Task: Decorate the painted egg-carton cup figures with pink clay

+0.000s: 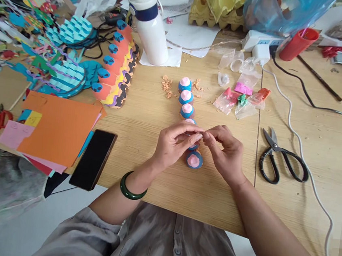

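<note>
A row of blue-painted bumps with pink tops runs down the middle of the wooden table. Over the lower part of this row, my left hand and my right hand meet with thumbs and forefingers pinched together. Whatever sits between the fingertips is too small to make out. The nearest bump shows just below my hands. Small plastic bags with pink, red and green clay lie beyond my right hand. Orange crumbs are scattered by the far end of the row.
Black-handled scissors and a white cable lie at the right. To the left are a phone, orange paper and a painted egg-carton piece. A white bottle and a red cup stand farther back.
</note>
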The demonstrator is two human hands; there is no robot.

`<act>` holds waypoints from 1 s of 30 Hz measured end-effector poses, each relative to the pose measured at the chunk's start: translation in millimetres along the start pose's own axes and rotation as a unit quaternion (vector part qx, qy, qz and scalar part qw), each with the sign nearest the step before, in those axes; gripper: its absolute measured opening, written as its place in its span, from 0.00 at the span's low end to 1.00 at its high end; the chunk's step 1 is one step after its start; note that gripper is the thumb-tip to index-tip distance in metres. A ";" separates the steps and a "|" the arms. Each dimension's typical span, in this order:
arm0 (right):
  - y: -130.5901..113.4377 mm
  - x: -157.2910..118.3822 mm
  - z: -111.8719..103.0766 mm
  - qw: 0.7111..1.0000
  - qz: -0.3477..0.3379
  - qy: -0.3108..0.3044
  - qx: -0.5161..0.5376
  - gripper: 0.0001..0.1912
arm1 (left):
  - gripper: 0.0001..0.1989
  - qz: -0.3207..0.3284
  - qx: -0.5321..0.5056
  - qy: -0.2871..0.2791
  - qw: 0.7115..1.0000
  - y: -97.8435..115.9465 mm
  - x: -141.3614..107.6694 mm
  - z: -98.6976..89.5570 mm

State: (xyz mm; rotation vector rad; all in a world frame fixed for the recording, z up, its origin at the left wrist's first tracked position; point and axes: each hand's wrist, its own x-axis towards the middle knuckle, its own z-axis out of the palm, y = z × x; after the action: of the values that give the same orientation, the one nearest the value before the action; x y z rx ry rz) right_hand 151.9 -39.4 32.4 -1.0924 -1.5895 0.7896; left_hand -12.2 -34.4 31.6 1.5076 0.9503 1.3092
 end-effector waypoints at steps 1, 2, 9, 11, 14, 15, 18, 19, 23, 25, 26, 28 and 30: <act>-0.6 0.4 -0.1 0.999 0.035 -0.010 0.034 0.14 | 0.05 0.010 0.016 0.003 1.000 0.0 0.3 -0.5; -1.2 1.0 -0.5 0.995 0.073 -0.018 0.070 0.16 | 0.05 0.021 0.031 0.002 0.999 0.2 0.6 -1.0; -5.7 5.7 -3.5 0.963 0.188 -0.057 0.184 0.19 | 0.06 0.085 0.093 -0.009 0.992 0.5 1.1 -2.6; -6.8 5.2 -3.1 0.964 0.181 -0.047 0.189 0.18 | 0.03 0.083 0.116 0.004 0.990 0.3 0.8 -2.4; -5.6 4.7 -2.7 0.969 0.161 0.014 0.187 0.16 | 0.04 0.013 0.077 0.055 0.995 -0.7 2.3 -4.0; -3.4 5.1 -2.6 0.969 0.156 0.041 0.187 0.15 | 0.04 -0.021 0.040 0.081 0.996 -1.3 4.0 -5.5; 9.9 7.1 -1.6 0.962 0.172 0.099 0.188 0.16 | 0.02 -0.120 -0.093 0.143 0.978 -2.9 12.6 -11.7; 15.7 7.8 -0.8 0.960 0.185 0.102 0.185 0.17 | 0.01 -0.157 -0.138 0.151 0.966 -2.8 16.0 -13.6; 33.6 8.3 2.9 0.957 0.218 0.074 0.180 0.19 | 0.04 -0.296 -0.270 0.157 0.902 2.4 23.1 -17.6; 35.7 7.7 3.9 0.958 0.216 0.066 0.176 0.20 | 0.04 -0.330 -0.262 0.140 0.896 6.5 19.1 -18.9; 35.4 7.4 4.1 0.959 0.214 0.064 0.172 0.21 | 0.05 -0.337 -0.231 0.121 0.905 8.1 14.7 -20.0; 33.7 6.8 4.1 0.961 0.217 0.057 0.163 0.21 | 0.04 -0.339 -0.123 0.071 0.930 9.5 2.4 -23.9; 32.0 6.2 4.2 0.960 0.224 0.047 0.161 0.21 | 0.07 -0.326 0.007 0.044 0.944 8.6 -11.7 -28.9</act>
State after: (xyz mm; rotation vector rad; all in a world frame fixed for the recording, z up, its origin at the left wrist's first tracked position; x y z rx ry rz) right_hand 155.8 -21.5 5.1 -1.2403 -1.0933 1.2295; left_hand -42.5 -44.0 37.3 1.0079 1.3701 0.8853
